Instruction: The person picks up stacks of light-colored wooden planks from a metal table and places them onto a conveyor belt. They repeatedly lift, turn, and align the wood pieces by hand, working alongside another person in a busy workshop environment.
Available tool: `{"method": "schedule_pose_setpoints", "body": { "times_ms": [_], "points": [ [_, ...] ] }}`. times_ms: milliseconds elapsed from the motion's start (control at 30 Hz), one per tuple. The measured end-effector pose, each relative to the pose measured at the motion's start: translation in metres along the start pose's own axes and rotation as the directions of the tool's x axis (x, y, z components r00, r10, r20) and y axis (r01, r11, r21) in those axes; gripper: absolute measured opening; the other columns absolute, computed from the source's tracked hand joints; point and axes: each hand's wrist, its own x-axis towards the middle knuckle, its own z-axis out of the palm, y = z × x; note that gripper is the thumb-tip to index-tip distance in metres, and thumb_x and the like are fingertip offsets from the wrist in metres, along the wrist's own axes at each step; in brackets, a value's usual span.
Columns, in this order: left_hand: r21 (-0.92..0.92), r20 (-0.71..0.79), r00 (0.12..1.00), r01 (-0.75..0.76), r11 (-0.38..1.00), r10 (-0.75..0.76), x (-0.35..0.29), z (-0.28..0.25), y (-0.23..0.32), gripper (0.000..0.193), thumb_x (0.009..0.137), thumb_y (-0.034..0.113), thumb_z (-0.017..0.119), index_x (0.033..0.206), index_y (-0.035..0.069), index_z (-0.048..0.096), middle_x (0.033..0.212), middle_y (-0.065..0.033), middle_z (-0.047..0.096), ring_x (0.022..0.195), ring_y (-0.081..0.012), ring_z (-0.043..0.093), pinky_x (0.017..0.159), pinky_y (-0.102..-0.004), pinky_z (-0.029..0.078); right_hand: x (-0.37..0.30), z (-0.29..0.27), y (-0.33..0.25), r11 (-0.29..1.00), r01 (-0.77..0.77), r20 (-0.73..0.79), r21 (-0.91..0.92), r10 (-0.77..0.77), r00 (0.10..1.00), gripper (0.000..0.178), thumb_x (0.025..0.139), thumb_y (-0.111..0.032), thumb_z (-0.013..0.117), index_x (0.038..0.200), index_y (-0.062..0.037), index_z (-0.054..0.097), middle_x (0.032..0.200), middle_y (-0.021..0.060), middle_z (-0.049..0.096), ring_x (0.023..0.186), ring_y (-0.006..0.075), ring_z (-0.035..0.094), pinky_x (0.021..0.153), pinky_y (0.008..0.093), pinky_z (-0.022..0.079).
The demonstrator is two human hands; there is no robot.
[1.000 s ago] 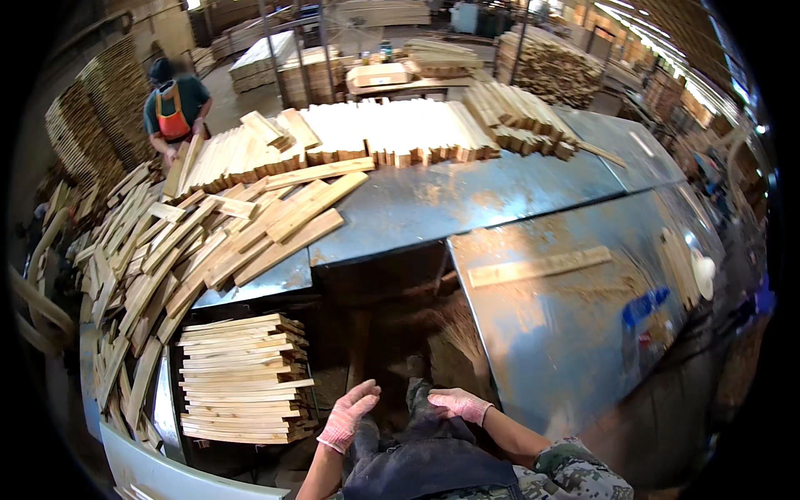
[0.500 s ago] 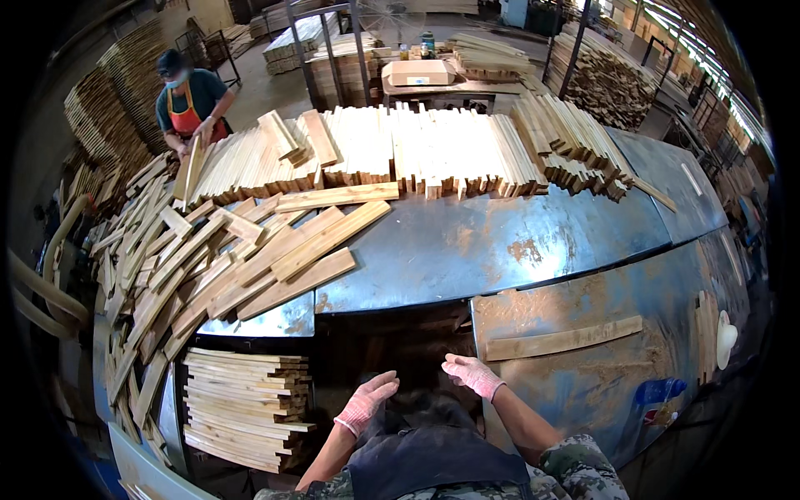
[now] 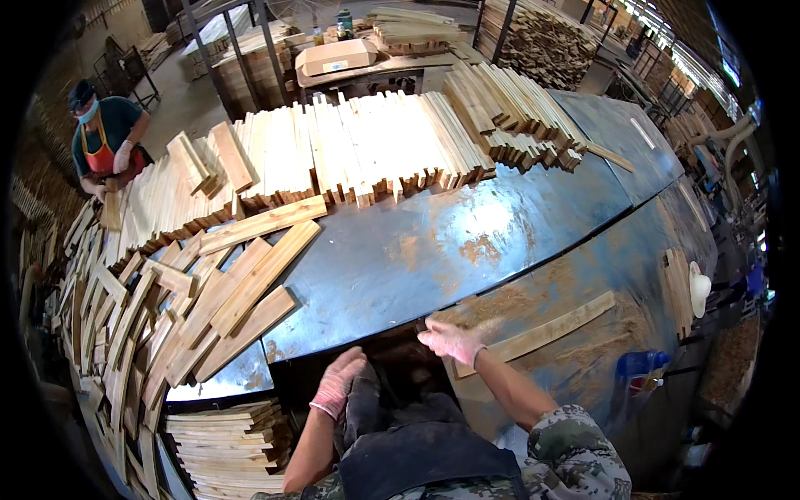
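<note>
Holding nothing, my left hand [image 3: 339, 383] hangs loosely open by my legs [image 3: 363, 404], my right hand [image 3: 454, 342] likewise near the wooden slat [image 3: 550, 331], which lies flat on the metal tabletop [image 3: 575, 271], presumably for steady support.

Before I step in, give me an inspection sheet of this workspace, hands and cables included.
Surface: metal table, stained, sawdust on its right part.
Job's things: single board near the right hand; stacked boards at lower left, left of the left hand.
Clutter: loose boards heaped at left; blue bottle at right.
Hands: both gloved, apart, nothing seen in either.
Cables: nothing seen.
Surroundings: co-worker at far left; row of boards along the far side; wood pile behind.
</note>
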Motion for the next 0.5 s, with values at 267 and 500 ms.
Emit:
{"method": "schedule_pose_setpoints", "body": {
  "times_ms": [267,500],
  "points": [
    [0.081,-0.129,0.949,-0.281,0.956,0.289,0.199,-0.060,0.113,0.098,0.097,0.013,0.077,0.172,-0.002,0.016,0.177,-0.0292,0.021,0.166,-0.0364,0.020,0.131,-0.0468,0.030,0.168,-0.051,-0.176,0.897,0.123,-0.348,-0.424,-0.287,0.893,0.123,0.088,-0.034,0.087,0.173,0.0004,0.006,0.177,0.0280,0.022,0.165,0.0392,0.023,0.133,0.0431,0.023],
    [0.318,-0.150,0.912,-0.322,0.892,0.383,0.403,-0.043,0.239,0.099,0.095,0.022,0.081,0.171,-0.001,0.022,0.174,-0.0294,0.030,0.164,-0.0367,0.028,0.131,-0.0426,0.030,0.337,-0.141,-0.247,0.815,0.023,-0.638,-0.580,-0.471,0.610,0.104,0.094,-0.027,0.076,0.175,-0.0113,0.012,0.177,0.0235,0.025,0.162,0.0397,0.029,0.131,0.0458,0.029]
  ]
}}
